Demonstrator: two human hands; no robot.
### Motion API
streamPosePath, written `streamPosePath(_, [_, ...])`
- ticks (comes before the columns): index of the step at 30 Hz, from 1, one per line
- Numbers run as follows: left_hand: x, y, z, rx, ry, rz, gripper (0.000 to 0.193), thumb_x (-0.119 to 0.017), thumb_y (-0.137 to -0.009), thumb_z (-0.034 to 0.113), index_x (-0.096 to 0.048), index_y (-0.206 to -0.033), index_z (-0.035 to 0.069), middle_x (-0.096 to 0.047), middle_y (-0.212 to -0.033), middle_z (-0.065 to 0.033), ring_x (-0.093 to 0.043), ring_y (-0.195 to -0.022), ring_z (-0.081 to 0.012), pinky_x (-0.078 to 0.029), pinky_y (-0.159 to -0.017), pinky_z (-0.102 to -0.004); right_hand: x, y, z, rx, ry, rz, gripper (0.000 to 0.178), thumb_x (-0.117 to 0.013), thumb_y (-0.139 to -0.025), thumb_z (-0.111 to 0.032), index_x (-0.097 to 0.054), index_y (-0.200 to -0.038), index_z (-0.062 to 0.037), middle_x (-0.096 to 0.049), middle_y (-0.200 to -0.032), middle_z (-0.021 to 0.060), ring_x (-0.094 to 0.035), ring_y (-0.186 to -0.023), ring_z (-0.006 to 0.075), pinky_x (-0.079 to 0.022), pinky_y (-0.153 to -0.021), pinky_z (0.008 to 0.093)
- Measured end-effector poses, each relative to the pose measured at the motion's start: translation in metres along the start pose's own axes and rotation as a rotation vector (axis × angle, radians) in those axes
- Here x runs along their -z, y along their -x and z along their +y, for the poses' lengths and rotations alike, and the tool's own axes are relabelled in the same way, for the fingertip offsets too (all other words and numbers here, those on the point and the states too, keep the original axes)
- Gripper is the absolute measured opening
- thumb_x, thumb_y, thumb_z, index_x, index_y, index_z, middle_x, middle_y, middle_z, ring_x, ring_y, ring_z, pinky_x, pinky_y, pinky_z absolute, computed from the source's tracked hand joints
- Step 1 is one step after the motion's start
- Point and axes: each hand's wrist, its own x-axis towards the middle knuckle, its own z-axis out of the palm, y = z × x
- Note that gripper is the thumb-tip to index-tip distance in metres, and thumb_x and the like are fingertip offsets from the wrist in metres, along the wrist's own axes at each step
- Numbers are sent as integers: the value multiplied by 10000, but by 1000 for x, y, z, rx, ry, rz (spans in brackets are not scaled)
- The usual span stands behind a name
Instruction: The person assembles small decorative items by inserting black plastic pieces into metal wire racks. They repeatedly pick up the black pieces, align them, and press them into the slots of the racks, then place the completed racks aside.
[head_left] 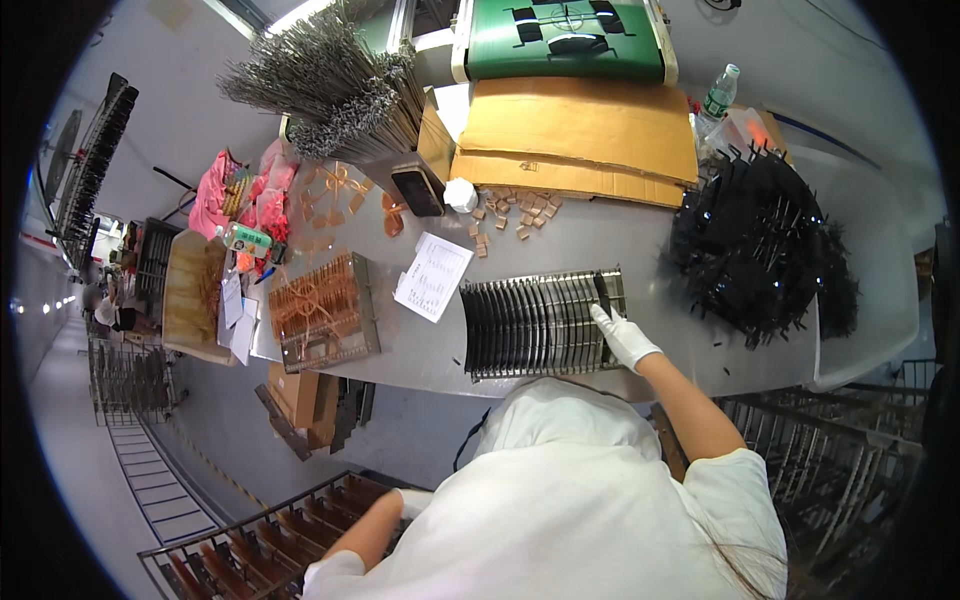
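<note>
My right hand (622,338) wears a white glove and rests on the right end of a slotted metal rack (530,325) on the steel table (640,240). Its fingers pinch a thin black plate (603,291) standing in one of the rack's slots. Several dark plates fill the other slots. A heap of black parts (760,245) lies just right of the rack. My left hand (410,502), also gloved, hangs low beside my body over a wire rack of brown pieces (250,555) below the table. Its fingers are hidden.
A metal tray of copper-coloured parts (320,310) and a paper sheet (432,276) lie left of the rack. Behind are small brown blocks (510,210), flat cardboard (580,130), a green conveyor (565,40), a bundle of wire rods (320,85) and a water bottle (718,92).
</note>
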Motion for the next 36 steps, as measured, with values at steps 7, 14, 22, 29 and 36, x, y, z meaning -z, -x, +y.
streamPosePath(7, [-45, -42, -38, -66, 339, 222, 395, -684, -962, 279, -689, -1257, 17, -713, -1226, -160, -662, -1134, -274, -477, -1016, -373, 17, 13, -23, 12, 370, 127, 1034, -259, -962, -833, -28, -1672, -117, -737, -999, 298, -728, -937, 440, -560, -830, 520])
streamPosePath(14, [-57, -37, -50, -60, 398, 254, 341, -694, -954, 280, -724, -1189, 35, -736, -1136, -153, -694, -1046, -278, -509, -945, -363, 38, 29, 0, 72, 253, 161, 890, -306, -1029, -722, -131, -1667, -126, -708, -985, 348, -697, -949, 500, -540, -834, 558])
streamPosePath(22, [-43, -7, -43, -142, 272, 282, 285, -706, -945, 281, -764, -1110, 55, -762, -1034, -146, -731, -947, -283, -544, -863, -350, 48, 68, 1, 79, 187, 82, 829, -336, -1048, -672, -219, -1645, -110, -682, -1127, 359, -650, -1085, 519, -507, -933, 552])
streamPosePath(29, [11, 30, 25, -295, -196, 389, 185, -714, -899, 216, -791, -978, 68, -739, -911, -179, -729, -853, -332, -567, -780, -382, 47, 120, 37, -52, -22, -1, 776, -428, -1054, -614, -267, -1641, -133, -729, -1034, 265, -708, -932, 386, -528, -899, 462])
streamPosePath(36, [72, 19, 78, -482, -252, 453, 127, -733, -828, 80, -785, -938, 45, -722, -811, -107, -714, -766, -264, -569, -736, -350, 55, 137, 71, -128, -506, 169, 516, -622, -1062, -306, -529, -1511, -71, -701, -845, 80, -596, -656, 85, -524, -664, 271])
